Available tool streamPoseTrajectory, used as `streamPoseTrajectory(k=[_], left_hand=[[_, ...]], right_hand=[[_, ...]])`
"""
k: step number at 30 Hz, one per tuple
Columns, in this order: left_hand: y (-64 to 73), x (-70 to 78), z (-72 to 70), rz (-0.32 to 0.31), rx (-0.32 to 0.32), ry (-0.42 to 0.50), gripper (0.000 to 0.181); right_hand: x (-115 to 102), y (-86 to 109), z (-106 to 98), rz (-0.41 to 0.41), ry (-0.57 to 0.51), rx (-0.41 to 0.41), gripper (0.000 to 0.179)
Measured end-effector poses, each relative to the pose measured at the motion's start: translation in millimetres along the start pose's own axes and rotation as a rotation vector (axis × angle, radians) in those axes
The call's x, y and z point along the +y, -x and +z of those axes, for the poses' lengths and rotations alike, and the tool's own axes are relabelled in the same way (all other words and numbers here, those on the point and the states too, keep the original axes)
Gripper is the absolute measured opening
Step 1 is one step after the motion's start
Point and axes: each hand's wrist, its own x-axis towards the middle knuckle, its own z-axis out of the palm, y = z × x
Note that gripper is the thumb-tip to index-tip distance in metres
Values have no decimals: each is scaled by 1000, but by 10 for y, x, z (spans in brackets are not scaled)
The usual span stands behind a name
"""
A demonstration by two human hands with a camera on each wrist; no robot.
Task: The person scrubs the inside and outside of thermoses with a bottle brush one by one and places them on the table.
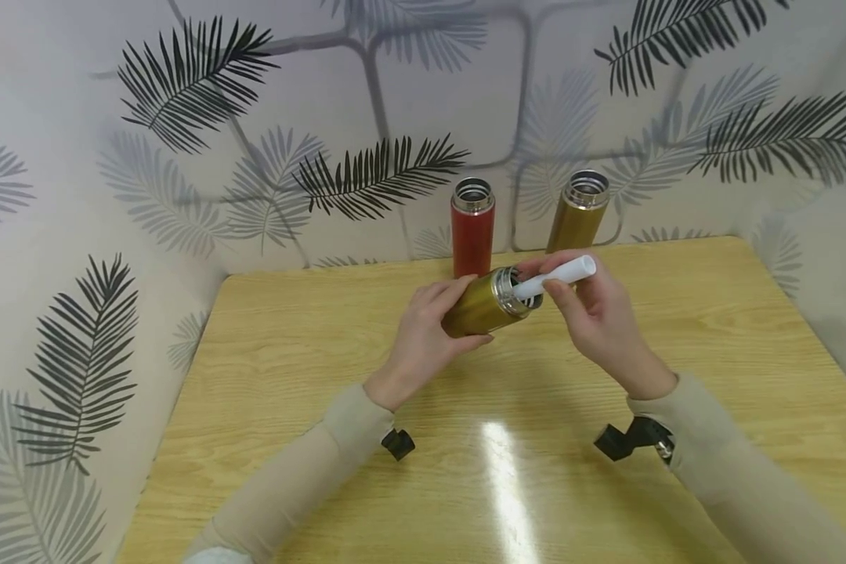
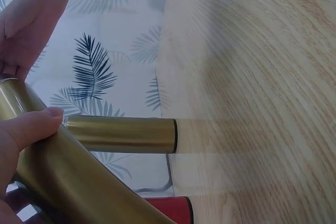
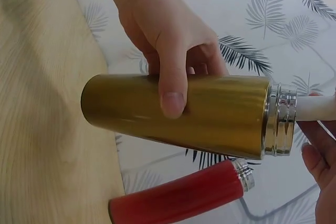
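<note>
My left hand (image 1: 424,327) grips a gold vacuum flask (image 1: 478,307) round its body. The flask is held tilted above the table, its steel mouth toward my right hand (image 1: 602,321). Between thumb and fingers, that right hand pinches a white tapered tube (image 1: 573,271) with a hollow outer end. Its inner end goes into the flask's mouth and is hidden there. Seen from the right wrist, the gold flask (image 3: 210,111) lies across the view with its uncapped threaded neck (image 3: 281,119) at the white tube (image 3: 317,108).
A red flask (image 1: 472,235) stands uncapped at the table's back edge, just behind the held one. Farther right, a second gold flask (image 1: 578,211) stands there, also uncapped. The wooden table (image 1: 289,376) meets a wall (image 1: 430,102) with leaf patterns.
</note>
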Motion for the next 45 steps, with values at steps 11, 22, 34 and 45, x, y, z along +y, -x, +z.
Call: streamPoseTrajectory(k=[11, 22, 34, 45], left_hand=[[-4, 12, 5, -12, -24, 20, 78], [24, -29, -8, -60, -29, 42, 79], [48, -100, -69, -84, -27, 34, 77], [84, -95, -145, -72, -59, 20, 76]], right_hand=[[-31, -14, -22, -44, 73, 6, 39], [-88, -37, -117, -58, 18, 9, 42], [-245, -133, -309, -74, 12, 112, 47], [-323, -206, -409, -77, 22, 139, 50]])
